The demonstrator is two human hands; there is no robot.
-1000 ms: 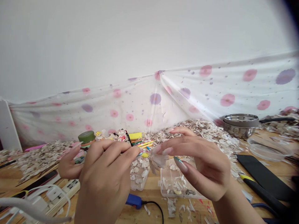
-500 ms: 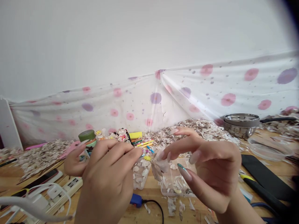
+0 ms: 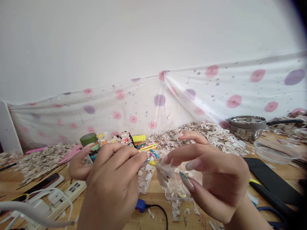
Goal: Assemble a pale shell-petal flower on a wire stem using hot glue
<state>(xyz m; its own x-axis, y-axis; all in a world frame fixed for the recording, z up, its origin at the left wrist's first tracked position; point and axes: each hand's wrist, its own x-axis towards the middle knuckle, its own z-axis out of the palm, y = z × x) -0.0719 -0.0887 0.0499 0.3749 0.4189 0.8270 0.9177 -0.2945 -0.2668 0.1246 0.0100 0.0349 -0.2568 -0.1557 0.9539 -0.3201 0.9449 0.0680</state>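
Observation:
My left hand (image 3: 112, 182) is closed, its fingertips pinched at the base of a small handmade flower (image 3: 165, 174). The flower has a yellow tip at its base and thin, greyish-white petals pointing right and down. Any stem is hidden behind my left fingers. My right hand (image 3: 211, 172) has its fingers apart and curved. Its index fingertip reaches the upper edge of the petals, while the thumb stands away from them. Below the flower, a clear compartment box (image 3: 178, 195) holds pale flakes.
Heaps of pale flakes (image 3: 213, 134) lie along the back. Steel bowls (image 3: 248, 129) and a clear plastic dish (image 3: 275, 153) stand right. Green tape (image 3: 88, 139) sits back left. A power strip (image 3: 74, 190) with white cables lies front left, a blue-ended black cord (image 3: 155, 206) front centre.
My right thumb and fingers have shifted slightly, and the petals now hang a little lower and show more. My left hand keeps its pinch, moved barely to the right.

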